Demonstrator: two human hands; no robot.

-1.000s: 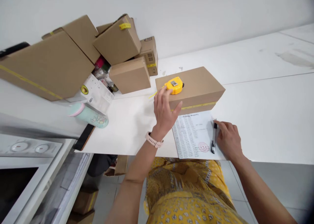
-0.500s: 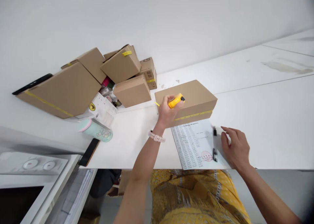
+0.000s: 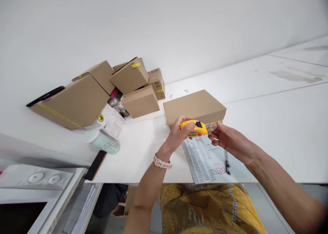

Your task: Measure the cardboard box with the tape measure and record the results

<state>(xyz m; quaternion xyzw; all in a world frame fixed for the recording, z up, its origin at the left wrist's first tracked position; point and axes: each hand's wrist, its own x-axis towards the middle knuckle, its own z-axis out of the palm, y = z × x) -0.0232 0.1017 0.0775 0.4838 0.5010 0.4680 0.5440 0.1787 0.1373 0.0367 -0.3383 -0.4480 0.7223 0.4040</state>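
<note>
My left hand is wrapped round the yellow body of a tape measure, which has a black button on top and a red spot low on its front. The fingertips of my right hand pinch the end of the tape at the right of the body. Just behind both hands lies a closed cardboard box, its front side partly covered by them. Under my hands a printed sheet with a red round stamp lies on the table, and a black pen rests on its right side, partly hidden by my right arm.
Several cardboard boxes are stacked against the wall at the back left, with small jars and a white carton among them. A mint-green bottle lies nearer. A microwave-like appliance stands lower left.
My left hand has brought the tape measure down and right, off the box top. My right hand has moved up and left from beside the pen and taken hold of the tape's end.
</note>
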